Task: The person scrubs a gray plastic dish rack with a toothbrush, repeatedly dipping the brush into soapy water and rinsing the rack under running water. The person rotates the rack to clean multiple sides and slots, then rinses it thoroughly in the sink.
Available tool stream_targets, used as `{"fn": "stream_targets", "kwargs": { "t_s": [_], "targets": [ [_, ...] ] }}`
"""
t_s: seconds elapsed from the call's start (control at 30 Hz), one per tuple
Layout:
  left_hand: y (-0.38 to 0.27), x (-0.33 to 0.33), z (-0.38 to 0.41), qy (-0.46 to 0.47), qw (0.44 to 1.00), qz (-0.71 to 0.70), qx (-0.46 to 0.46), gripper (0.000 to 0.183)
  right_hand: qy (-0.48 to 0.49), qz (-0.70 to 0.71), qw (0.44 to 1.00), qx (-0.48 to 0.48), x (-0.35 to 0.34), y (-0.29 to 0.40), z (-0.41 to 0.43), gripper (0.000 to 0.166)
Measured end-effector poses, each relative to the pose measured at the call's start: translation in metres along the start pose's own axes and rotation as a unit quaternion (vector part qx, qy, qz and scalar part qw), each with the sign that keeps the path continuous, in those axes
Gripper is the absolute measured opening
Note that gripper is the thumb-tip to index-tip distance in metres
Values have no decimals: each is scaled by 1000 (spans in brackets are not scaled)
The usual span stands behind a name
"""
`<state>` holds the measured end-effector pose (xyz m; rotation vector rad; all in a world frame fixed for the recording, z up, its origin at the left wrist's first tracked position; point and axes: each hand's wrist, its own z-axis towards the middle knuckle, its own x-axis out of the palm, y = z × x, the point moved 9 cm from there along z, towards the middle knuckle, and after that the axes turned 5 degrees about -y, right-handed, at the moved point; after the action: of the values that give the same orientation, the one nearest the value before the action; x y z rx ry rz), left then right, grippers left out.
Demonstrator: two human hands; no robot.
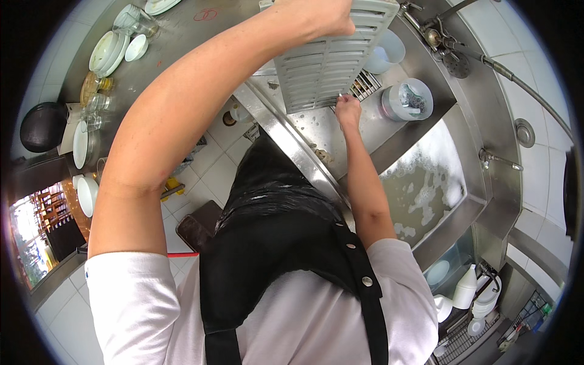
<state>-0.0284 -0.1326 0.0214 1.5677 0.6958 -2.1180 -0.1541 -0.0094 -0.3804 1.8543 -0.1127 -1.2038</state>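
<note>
A pale grey slotted plastic rack [319,68] stands tilted over a stainless steel sink basin [315,130]. At its top, my left hand [335,18] is closed on the rack, with the fingers mostly hidden. My right hand [348,109] is at the rack's lower right corner, its fingers curled. A small pale spot shows at those fingertips; whether they pinch the rack's edge or a small thing is unclear. Below and behind the rack lies a metal drain grate [365,86] with food scraps under its bars. A translucent tub [407,99] holding scouring pads sits to the right.
Foamy water [424,182] fills the right basin. Another translucent plastic container [385,52] stands behind the rack. A spray hose [506,70] hangs along the wall, near a tap [499,159]. Bowls [107,52] and glasses line the left counter [182,50]. Wet scraps [323,155] lie near the front rim.
</note>
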Motion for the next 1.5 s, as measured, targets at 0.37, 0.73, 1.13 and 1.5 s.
{"fn": "stream_targets", "kwargs": {
  "t_s": [0.37, 0.73, 1.13, 1.5],
  "targets": [
    [-17, 1, -5, -23, 999, -17, 17, 30, -5, -65, 997, -49, -24, 0, -9, 21],
    [-20, -2, -10, -33, 999, -24, 25, 30, -46, -91, 995, -14, -114, -10, -43, 22],
    [-21, 3, -12, -32, 999, -19, 7, 30, 41, 21, 999, 27, 0, -42, 4, 24],
    [-33, 4, -21, -49, 998, -27, 20, 28, 112, 203, 952, 201, 28, -44, 2, 14]
  ]
}}
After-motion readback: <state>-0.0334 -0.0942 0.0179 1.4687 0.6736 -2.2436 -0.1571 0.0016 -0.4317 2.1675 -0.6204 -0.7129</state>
